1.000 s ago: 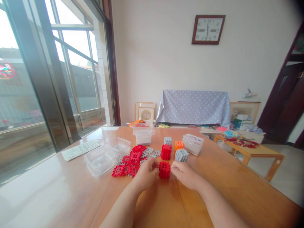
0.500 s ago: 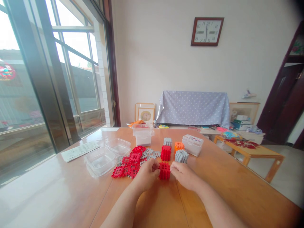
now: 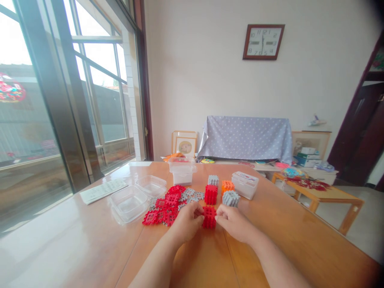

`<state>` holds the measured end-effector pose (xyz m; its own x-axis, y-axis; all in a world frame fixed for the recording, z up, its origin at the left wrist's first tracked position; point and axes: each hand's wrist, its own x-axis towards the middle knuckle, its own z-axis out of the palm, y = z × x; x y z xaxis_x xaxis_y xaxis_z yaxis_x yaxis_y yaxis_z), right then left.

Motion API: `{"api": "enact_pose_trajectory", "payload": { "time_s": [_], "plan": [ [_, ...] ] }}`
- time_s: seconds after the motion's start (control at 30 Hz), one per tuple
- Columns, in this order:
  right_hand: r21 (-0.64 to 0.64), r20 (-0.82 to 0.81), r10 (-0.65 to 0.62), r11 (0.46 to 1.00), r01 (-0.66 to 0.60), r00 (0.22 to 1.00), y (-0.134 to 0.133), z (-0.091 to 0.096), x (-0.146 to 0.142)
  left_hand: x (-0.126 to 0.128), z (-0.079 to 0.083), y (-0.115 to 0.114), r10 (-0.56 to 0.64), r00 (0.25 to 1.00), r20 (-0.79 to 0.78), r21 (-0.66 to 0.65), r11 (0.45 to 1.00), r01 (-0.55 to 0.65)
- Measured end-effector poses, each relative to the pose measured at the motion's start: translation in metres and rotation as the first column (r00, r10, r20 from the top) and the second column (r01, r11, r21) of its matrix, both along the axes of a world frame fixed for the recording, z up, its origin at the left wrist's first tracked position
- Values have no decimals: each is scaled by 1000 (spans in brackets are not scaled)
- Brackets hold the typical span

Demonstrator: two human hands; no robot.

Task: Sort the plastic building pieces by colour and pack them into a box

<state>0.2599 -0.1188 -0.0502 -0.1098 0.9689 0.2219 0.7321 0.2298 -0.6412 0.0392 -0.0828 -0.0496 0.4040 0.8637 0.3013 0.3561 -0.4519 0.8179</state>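
Note:
A red cube of interlocking plastic tiles (image 3: 209, 217) sits on the wooden table (image 3: 90, 248) between my hands. My left hand (image 3: 186, 221) pinches its left side with closed fingers. My right hand (image 3: 233, 222) grips its right side the same way. Just beyond stand another red cube (image 3: 211, 194), an orange cube (image 3: 227, 186) and two grey cubes (image 3: 231, 198) (image 3: 213, 180). A heap of loose red tiles (image 3: 164, 206) and grey tiles (image 3: 190, 195) lies left of the cubes.
Two empty clear trays (image 3: 127, 203) (image 3: 151, 185) and a paper sheet (image 3: 103, 190) lie at the left. A clear tub (image 3: 182, 170) and a lidded box (image 3: 245, 185) stand behind the cubes. A low wooden table (image 3: 324, 194) stands off to the right.
Both hands have closed in tighter on the red cube; the view has shifted slightly.

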Motion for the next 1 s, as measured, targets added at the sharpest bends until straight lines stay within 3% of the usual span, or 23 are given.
{"api": "enact_pose_trajectory", "payload": {
  "time_s": [0.27,0.6,0.87,1.0],
  "plan": [
    [-21,11,12,1000,-12,1000,-1,-1,0,0,6,-2,-1,1000,-11,-15,1000,0],
    [-20,-6,18,1000,-18,1000,-7,12,-2,0,10,-4,23,1000,-15,6,1000,-23],
    [-14,-3,28,1000,-28,1000,-7,11,-2,1,12,-6,-2,1000,9,-41,999,2],
    [-4,-23,-9,1000,9,1000,-4,10,0,-6,15,-2,17,1000,3,-4,1000,-17]
  ]
}}
